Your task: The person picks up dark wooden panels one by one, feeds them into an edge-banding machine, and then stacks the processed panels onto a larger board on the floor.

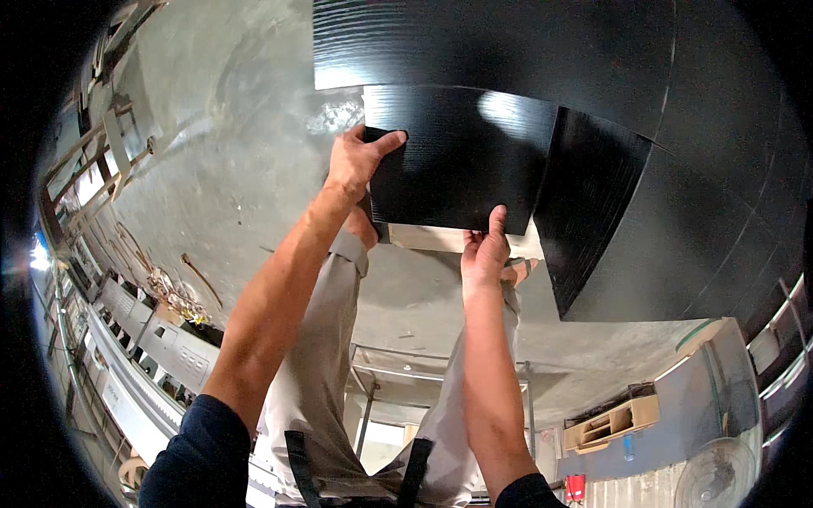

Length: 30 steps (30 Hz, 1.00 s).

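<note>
A black wood-grain panel (461,165) lies level in front of me, with both my hands on it. My left hand (354,159) grips its left edge, thumb on top and fingers hidden below. At the near edge, toward the right corner, my right hand (486,252) pinches the panel with the thumb above and the fingers underneath. Pale bare wood (428,238) shows just under that near edge. Another black panel (589,186) slopes away along the right side. Whether the panels are joined cannot be made out.
Large black boards (508,42) extend along the far side, and more black surface (720,245) covers the right. Grey concrete floor (229,110) lies to the left. Tangled scraps (174,296) and white machinery (127,372) stand at lower left. A wooden shelf unit (611,423) and a fan (718,474) are lower right.
</note>
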{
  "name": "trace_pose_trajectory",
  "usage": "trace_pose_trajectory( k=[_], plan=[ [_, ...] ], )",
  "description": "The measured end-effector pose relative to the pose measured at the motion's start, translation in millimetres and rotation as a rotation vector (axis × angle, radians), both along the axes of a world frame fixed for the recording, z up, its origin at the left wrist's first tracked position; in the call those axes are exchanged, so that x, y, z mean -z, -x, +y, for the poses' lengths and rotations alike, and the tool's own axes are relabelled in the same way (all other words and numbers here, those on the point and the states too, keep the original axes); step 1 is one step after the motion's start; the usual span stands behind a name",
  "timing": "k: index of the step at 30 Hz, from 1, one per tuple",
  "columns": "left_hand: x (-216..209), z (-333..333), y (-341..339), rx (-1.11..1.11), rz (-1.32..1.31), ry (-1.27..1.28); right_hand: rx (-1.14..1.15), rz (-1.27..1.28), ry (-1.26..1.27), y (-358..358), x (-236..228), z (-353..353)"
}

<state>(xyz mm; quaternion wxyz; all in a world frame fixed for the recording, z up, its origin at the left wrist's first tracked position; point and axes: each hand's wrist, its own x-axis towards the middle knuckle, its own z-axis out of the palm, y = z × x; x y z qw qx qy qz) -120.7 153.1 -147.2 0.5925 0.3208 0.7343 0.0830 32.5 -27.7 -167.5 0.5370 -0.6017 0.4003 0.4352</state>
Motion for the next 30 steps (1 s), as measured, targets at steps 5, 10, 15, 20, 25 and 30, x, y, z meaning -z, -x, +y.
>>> trace_pose_trajectory(
  k=[5, 10, 15, 20, 25, 30],
  plan=[
    [-1.3, -4.3, -17.7, -0.06, -0.056, 0.051, 0.059, -0.023, -0.014, -15.6, 2.8, -0.3],
    [7.3, -6.4, -17.7, 0.028, 0.021, 0.039, 0.029, -0.005, -0.027, -21.0, -0.4, 2.9],
    [33.9, -5.1, -9.6, 0.168, 0.11, -0.054, -0.191, 0.014, 0.072, -30.2, -13.8, -18.1],
    [-27.5, -59.6, -19.6, 0.357, 0.359, -0.085, -0.905, -0.258, 0.063, -50.4, -130.3, -92.8],
    [-138.4, -170.3, 27.5, 0.439, 0.068, -0.023, -1.058, -0.381, 0.182, -90.4, -235.5, -196.0],
    [-228.3, -221.3, 114.2, -0.238, 0.092, 0.12, -0.943, -0.111, 0.315, -114.9, -256.9, -234.4]
  ],
)
